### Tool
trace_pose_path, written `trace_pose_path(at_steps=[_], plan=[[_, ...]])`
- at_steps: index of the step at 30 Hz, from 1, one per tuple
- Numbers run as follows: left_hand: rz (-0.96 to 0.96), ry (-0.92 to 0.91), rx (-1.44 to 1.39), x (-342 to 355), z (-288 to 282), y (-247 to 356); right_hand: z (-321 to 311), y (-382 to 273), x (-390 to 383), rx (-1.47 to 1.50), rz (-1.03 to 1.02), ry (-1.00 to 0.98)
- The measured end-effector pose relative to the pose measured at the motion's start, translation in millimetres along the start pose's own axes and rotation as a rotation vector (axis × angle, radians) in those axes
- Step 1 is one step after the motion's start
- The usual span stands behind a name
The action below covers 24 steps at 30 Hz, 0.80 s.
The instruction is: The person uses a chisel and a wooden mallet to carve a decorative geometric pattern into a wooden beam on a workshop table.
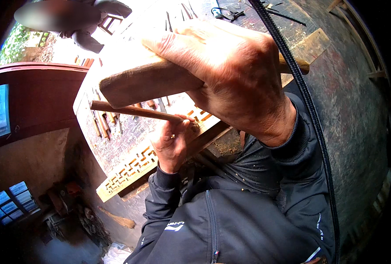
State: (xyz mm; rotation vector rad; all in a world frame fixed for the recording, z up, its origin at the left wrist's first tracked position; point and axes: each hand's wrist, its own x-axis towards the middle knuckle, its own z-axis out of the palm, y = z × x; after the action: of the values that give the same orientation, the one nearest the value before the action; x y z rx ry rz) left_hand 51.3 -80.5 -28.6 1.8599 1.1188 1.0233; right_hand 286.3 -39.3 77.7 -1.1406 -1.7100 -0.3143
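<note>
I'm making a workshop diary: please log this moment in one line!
left hand: holds wooden-handled tool, tip unclear, at pierced lattice board | right hand: grips raised wooden mallet | nearby: more hand tools

right grip (239,72) closed round a wooden mallet (147,84), held high; block head points left. left grip (171,145) pinches a slim brown wooden rod (131,111), slanted, one end at the fingertips; whether mallet meets rod, cannot tell. below: pierced wooden board (112,189), lying aslant along the near side of a worn tabletop (127,147). wooden-handled tools (102,123) strewn beyond it. another person (87,40), upper left. black cord (310,103) crosses at right. straw broom (120,219) on the floor, lower left.
</note>
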Motion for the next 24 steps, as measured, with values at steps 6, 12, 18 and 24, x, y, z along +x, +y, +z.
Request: trace_pose_path(at_steps=[6,12,18,24], plan=[[0.079,-0.026,0.147,5,-3,4,3,4,-1,-0.001,-0.047,0.031],[0.061,-0.062,0.237,8,-4,14,5,6,7,-0.031,-0.106,0.081],[0.220,-0.035,0.364,4,-2,3,-14,-8,17,0.104,0.005,-0.018],[0.440,-0.074,0.622,4,1,17,-23,-21,34,0.049,-0.077,0.023]])
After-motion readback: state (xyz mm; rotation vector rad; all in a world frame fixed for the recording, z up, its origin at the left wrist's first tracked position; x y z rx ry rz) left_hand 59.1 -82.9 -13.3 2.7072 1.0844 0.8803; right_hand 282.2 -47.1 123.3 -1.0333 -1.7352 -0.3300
